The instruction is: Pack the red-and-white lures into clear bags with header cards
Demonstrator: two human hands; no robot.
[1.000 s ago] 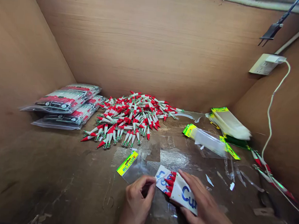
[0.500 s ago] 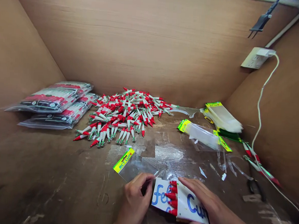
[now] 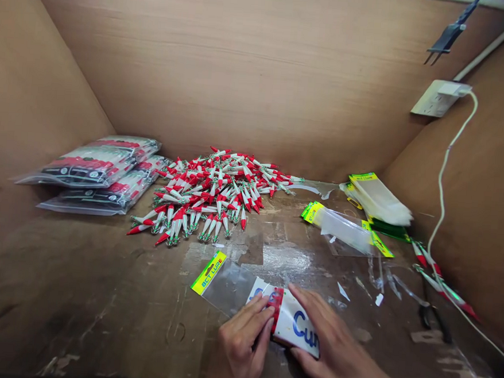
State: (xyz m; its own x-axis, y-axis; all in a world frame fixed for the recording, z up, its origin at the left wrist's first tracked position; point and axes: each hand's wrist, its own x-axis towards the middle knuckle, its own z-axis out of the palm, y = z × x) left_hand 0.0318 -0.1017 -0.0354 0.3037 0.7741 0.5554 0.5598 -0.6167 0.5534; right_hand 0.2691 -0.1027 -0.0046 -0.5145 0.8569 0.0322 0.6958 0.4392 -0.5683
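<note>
A white card holder [image 3: 297,322] with blue handwriting lies tilted near the front of the table. My right hand [image 3: 331,347] is closed around its right end, thumb on the near edge and fingers on the far one. Red tips of several squid lures [image 3: 276,309] stick out of its left side over a white flap. Over these tips and the flap, my left hand [image 3: 245,338] presses its closed fingers, partly hiding them. Left of the holder is a clear plastic bag [image 3: 230,282] with a yellow-green BCT LURE header; its right end runs under my left hand and the flap.
A heap of red-and-white squid lures [image 3: 217,192] lies at the back. Filled packs [image 3: 93,169] are stacked at left. Header bags [image 3: 344,230] and another bag stack [image 3: 380,201] lie at right, near scissors [image 3: 435,323], loose lures [image 3: 447,292] and a white cable [image 3: 441,185].
The card holder and my right hand have moved left, towards the bag. My left hand, earlier pinching beside the bag's end, now has its fingers over the lure tips.
</note>
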